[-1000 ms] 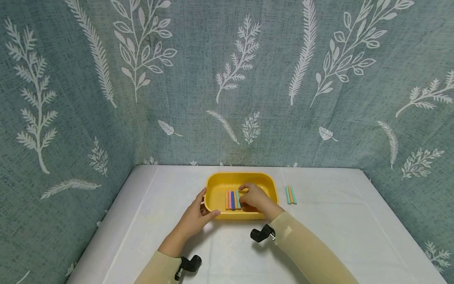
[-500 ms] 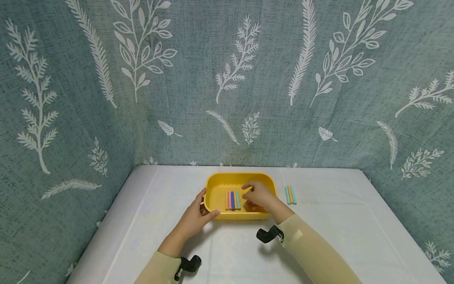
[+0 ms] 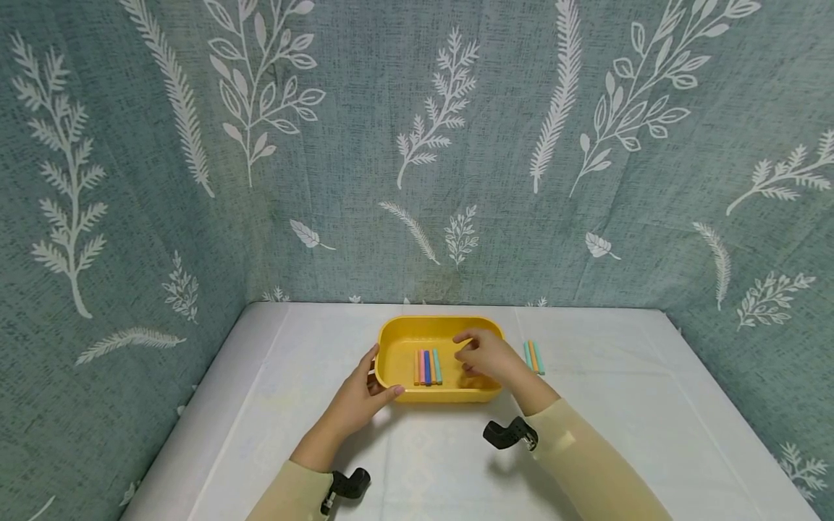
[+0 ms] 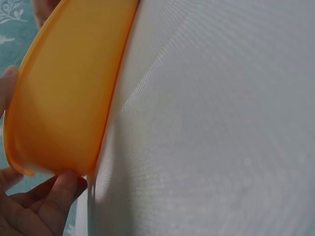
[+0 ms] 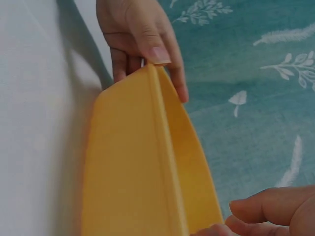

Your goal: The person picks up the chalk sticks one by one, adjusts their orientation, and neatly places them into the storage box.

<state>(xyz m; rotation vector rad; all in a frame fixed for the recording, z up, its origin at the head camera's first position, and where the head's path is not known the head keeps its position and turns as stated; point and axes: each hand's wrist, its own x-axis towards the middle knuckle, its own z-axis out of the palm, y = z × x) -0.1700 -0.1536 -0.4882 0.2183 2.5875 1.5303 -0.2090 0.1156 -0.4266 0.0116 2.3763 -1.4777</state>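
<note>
A yellow plastic tray (image 3: pixel 449 396) stands on the white-covered table. My left hand (image 3: pixel 357 399) grips its left end, thumb over the front rim and fingers round the outer wall; the right wrist view also shows this left hand (image 5: pixel 140 37). Inside the tray, a row of several coloured chalk sticks (image 3: pixel 427 367) lies side by side: orange, pink, blue and light green. Over the tray's right part hovers my right hand (image 3: pixel 490 358), fingers loosely bent, with nothing seen in them. The chalk row lies to its left, apart from the fingertips.
Three more chalk sticks (image 3: pixel 533 357), two green and one orange, lie on the table just right of the tray. The white tablecloth (image 3: pixel 417 463) stretches around it. A green leaf-patterned curtain (image 3: pixel 352 159) closes off the back and sides.
My right hand has drawn away to the right from the chalk row, its fingers loosening. The left hand, the tray and the chalk sticks have stayed in place.
</note>
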